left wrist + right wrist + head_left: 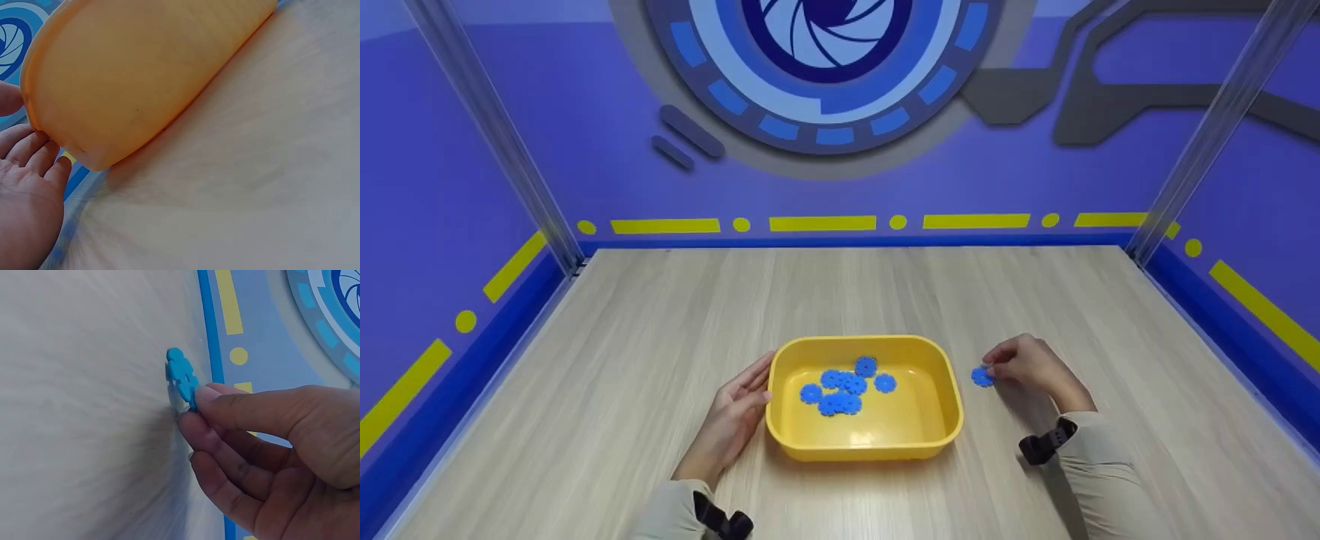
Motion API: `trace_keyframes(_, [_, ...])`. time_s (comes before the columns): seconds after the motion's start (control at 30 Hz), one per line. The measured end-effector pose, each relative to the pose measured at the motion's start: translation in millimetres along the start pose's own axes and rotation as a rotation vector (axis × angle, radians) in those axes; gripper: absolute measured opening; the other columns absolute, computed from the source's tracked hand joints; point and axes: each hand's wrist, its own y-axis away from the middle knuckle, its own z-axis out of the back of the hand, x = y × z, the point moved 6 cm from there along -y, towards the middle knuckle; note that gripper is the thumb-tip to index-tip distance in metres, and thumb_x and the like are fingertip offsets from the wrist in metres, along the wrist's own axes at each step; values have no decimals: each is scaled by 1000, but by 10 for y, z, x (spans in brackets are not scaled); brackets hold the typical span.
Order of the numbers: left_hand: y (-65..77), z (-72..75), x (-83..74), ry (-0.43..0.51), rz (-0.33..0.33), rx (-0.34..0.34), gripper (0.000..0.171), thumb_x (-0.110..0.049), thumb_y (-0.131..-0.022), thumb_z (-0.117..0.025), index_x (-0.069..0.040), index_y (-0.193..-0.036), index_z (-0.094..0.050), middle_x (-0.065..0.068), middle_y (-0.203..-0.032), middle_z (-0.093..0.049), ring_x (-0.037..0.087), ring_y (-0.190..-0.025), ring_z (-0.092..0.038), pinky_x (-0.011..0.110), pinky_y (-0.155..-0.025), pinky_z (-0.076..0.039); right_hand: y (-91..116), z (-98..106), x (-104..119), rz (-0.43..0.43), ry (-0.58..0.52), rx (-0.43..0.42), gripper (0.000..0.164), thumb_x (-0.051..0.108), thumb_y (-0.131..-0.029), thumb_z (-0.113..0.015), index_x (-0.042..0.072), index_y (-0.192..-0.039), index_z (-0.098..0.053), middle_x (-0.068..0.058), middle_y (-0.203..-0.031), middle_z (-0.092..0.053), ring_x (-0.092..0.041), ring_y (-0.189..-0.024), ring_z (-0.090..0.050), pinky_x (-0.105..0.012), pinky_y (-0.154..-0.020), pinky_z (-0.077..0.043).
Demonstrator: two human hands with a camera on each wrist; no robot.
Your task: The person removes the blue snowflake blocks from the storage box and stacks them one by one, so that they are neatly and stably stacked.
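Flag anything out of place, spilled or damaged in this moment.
Nothing stands out. The yellow tub stands upright on the wood-grain table, with blue notched discs loosely inside, none visibly broken. The single disc outside isn't stray: the right grip pinches it.

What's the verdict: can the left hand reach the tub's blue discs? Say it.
Probably yes: the left hand touches the yellow tub, whose open top leaves the notched blue discs uncovered.

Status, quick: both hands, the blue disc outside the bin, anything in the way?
Left hand rests against left side of yellow bin. Right hand pinches blue disc, right of bin. Nothing seen between disc and bin.
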Motion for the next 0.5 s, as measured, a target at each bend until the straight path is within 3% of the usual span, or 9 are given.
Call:
trace_keyframes(0.27, [-1,0,3,7,-2,-4,66,9,-88,-49,8,-149,-22,22,-157,-21,30,-146,-21,27,-112,-36,25,112,155,38,38,-18,24,9,-85,-67,-2,-106,-71,-16,-99,-71,-21,-85,-63,-40,-81,-57])
trace_keyframes(0.5, [-5,1,-3,6,5,-11,66,8,-88,-50,7,-148,-23,22,-157,-21,30,-146,-21,26,-111,-37,14,240,418,140,44,-29,24,9,-87,-67,-3,-107,-70,-14,-95,-71,-19,-80,-65,-36,-75,-58])
